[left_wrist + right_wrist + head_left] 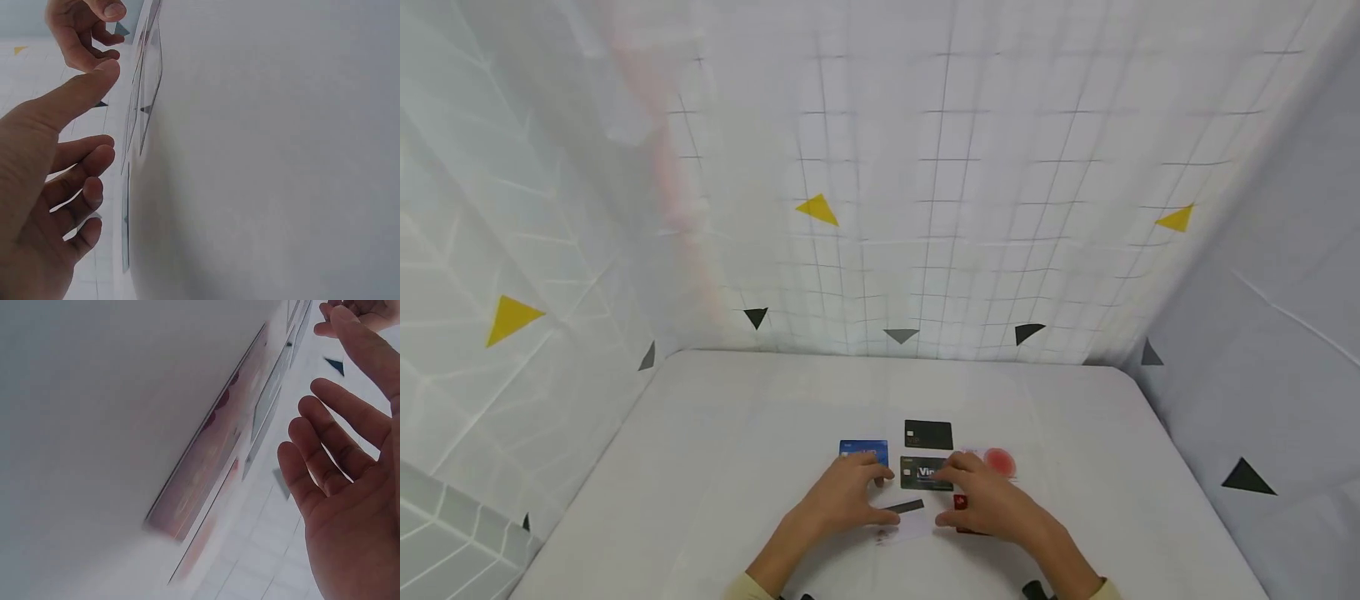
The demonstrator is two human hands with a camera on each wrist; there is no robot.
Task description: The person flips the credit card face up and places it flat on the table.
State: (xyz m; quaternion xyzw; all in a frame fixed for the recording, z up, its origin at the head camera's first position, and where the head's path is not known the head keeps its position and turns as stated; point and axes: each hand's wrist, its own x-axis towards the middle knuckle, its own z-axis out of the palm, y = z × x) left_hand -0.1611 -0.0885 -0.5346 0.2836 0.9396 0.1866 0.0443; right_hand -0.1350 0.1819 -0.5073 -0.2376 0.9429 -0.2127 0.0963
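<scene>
Several bank-style cards lie flat on the white table. My left hand (850, 493) hovers with loosely bent fingers over the lower part of a blue card (861, 446), its thumb beside a white card with a dark stripe (906, 507). My right hand (988, 498) hovers over a red card (960, 502) and partly covers it. Its index finger overlaps the right end of a dark card with white lettering (916, 479). Both wrist views show bent fingers apart from the cards, with nothing between them; the red card (206, 437) appears at a slant in the right one.
Behind the lettered card lies a black card (928, 434). A pale card with a red circle (1000, 462) is at the right, beyond my right hand. White cloth walls with yellow and black triangles (817, 209) surround the table (737, 433).
</scene>
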